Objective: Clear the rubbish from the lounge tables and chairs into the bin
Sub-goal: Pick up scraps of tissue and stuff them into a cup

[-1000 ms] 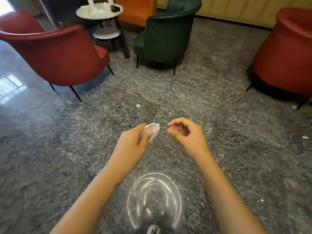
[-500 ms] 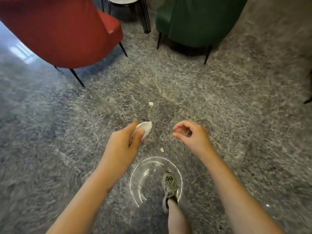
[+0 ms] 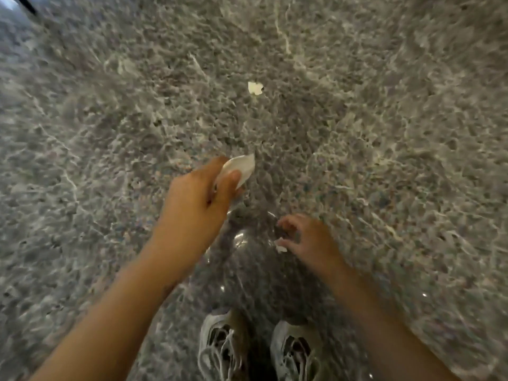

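I have the left hand (image 3: 198, 199) raised over the grey marbled floor (image 3: 110, 119), thumb and forefinger pinched shut on a folded white wrapper (image 3: 238, 167). Most of the wrapper sticks out past the thumb tip, up and to the right of the knuckles, and its pointed corner aims away from me.

The right hand (image 3: 309, 239) is lower and close to the floor, fingers curled loosely and spread a little. A small white scrap (image 3: 280, 247) lies right at the thumb and fingertips; the picture is too blurred for me to say whether the fingers are gripping it or only touching it (the hand itself is smeared by motion). A second white scrap (image 3: 255, 88) lies on the floor well ahead of both hands, apart from everything else.

My two pale laced shoes (image 3: 220, 350) stand side by side at the bottom edge, just below the right hand.

Against the picture from half a second ago, the view has tipped down: the red and green chairs are gone from the top, both shoes show instead of one, and the right hand has dropped from mid-air to the small scrap that lay between the hands. The left hand's pinch on the wrapper is unchanged.
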{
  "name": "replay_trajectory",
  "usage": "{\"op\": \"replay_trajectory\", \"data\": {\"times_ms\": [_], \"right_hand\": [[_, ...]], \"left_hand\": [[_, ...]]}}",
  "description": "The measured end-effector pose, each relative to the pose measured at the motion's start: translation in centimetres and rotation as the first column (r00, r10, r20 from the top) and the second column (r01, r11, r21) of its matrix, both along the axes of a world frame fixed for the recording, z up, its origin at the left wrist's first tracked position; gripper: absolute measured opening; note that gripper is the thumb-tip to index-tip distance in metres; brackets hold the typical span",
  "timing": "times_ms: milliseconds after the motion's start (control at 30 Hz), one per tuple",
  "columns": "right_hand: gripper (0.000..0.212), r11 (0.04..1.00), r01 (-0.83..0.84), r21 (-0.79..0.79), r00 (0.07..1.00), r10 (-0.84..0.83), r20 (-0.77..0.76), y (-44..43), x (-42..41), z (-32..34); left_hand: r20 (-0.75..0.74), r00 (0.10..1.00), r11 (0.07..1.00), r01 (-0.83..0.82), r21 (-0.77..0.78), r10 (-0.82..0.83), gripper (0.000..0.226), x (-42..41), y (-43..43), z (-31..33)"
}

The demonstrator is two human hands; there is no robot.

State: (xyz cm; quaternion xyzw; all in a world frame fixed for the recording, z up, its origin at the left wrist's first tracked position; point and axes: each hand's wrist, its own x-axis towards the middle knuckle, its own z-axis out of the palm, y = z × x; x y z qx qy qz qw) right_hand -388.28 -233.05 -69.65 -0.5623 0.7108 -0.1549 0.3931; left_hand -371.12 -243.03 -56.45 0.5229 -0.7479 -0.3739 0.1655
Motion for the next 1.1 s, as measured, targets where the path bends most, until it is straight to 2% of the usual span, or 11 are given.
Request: {"op": "replay_trajectory", "data": {"times_ms": [133, 233, 467, 600, 667, 733, 900, 1000, 1100], "right_hand": [[0.043, 0.996, -0.024, 0.083, 0.995, 0.032, -0.099, 1.8, 0.2, -10.3], [0.036, 0.996, -0.084, 0.043, 0.972, 0.091, -0.218, 2.1, 0.7, -13.0], [0.018, 0.985, 0.157, 0.066, 0.988, -0.156, -0.018, 2.1, 1.1, -12.4], [0.013, 0.926, 0.333, -0.177, 0.941, -0.314, 0.130, -1.4, 1.3, -3.6], [0.010, 0.876, 0.378, -0.299, 0.920, -0.319, 0.230, -3.4, 1.3, 3.1], [0.012, 0.842, 0.416, -0.343, 0.892, -0.304, 0.335, -5.0, 1.6, 9.9], [0.027, 0.791, 0.560, -0.247, 0.768, -0.384, 0.512, -8.4, 2.9, 25.0], [0.021, 0.771, 0.616, -0.159, 0.683, -0.423, 0.596, -9.9, 4.0, 32.3], [0.016, 0.757, 0.653, -0.034, 0.532, -0.427, 0.731, -11.7, 5.1, 37.7]], "left_hand": [[0.056, 0.998, 1.000, 0.018, 0.020, -0.019, 0.040, -0.1, -1.3, -9.8], [0.069, 0.998, 0.998, 0.009, 0.067, -0.013, 0.036, -0.1, -1.3, -13.1], [0.036, 0.999, 0.982, 0.010, 0.188, -0.017, 0.050, 0.0, -0.3, -13.5], [-0.020, 0.999, 0.970, -0.040, 0.240, 0.046, 0.037, -0.4, -0.6, -9.8], [-0.028, 0.998, 0.971, -0.054, 0.233, 0.062, 0.034, -0.9, -0.9, -6.0], [-0.042, 0.998, 0.976, -0.042, 0.215, 0.052, 0.036, -1.3, -1.5, -1.1], [-0.204, 0.975, 0.955, -0.029, 0.295, 0.092, 0.041, -1.9, -2.5, 12.9], [-0.241, 0.967, 0.954, -0.006, 0.300, 0.082, 0.043, -1.3, -3.6, 20.7], [-0.236, 0.972, 0.963, 0.054, 0.263, 0.010, 0.041, -0.2, -5.4, 26.4]]}}
